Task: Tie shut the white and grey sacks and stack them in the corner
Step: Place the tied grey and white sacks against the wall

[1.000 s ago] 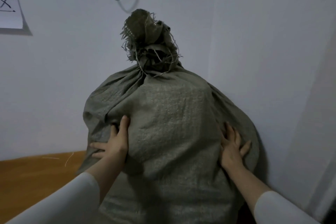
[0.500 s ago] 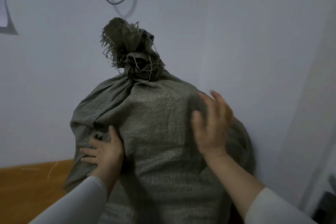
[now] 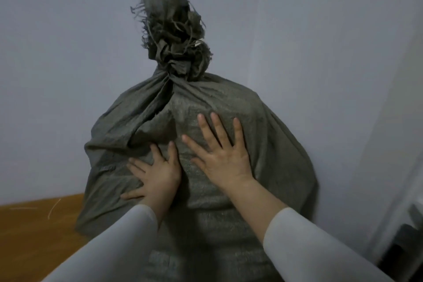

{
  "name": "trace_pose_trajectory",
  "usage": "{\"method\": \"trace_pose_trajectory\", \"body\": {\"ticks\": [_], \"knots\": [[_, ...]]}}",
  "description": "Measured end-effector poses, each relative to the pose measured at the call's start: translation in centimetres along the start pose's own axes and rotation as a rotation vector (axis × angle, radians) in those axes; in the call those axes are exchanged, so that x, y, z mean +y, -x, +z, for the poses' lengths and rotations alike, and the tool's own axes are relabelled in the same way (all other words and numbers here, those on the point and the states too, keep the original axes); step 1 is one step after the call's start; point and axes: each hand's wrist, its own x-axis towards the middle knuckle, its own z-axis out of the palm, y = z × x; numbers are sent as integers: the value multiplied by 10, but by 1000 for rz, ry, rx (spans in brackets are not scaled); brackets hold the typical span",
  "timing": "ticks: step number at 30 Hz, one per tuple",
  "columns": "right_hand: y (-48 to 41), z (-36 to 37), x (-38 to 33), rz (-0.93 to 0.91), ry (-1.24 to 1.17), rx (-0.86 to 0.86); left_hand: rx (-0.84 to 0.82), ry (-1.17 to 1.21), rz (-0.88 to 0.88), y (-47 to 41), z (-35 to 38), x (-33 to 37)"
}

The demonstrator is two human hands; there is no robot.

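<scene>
Grey sack (image 3: 128, 135) is already tied, knot (image 3: 178, 62) up top, and it's shoved into the corner against the wall (image 3: 320, 52). Left hand (image 3: 158, 174) and right hand (image 3: 219, 155) press flat on it, fingers spread, no grip on anything. No white sack in sight, so that one's probably still to do.

The grey sack (image 3: 229, 103) is coarse, matt woven cloth, frayed at its knotted top (image 3: 174, 36); the floor (image 3: 34, 224) looks like smooth brown wood; the walls (image 3: 57, 64) are matt.

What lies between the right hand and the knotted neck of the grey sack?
In the head view, only bare, creased cloth of the grey sack runs from the right hand, pressed flat on it, up to the knotted neck.
</scene>
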Motion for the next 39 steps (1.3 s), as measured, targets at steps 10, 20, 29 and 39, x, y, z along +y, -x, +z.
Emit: {"method": "trace_pose_trajectory", "body": {"ticks": [10, 20, 29, 39], "knots": [[21, -49, -19, 0, -69, -334, -54, 90, 202, 10, -28, -39], [61, -144, -60, 27, -258, -624, -47, 77, 290, 87, -89, -98], [143, -233, -142, -9, -441, -764, -95, -56, 193, 196, -141, -203], [190, -314, -290, -230, -627, -923, -95, -104, -88, 229, -238, -364]]}}
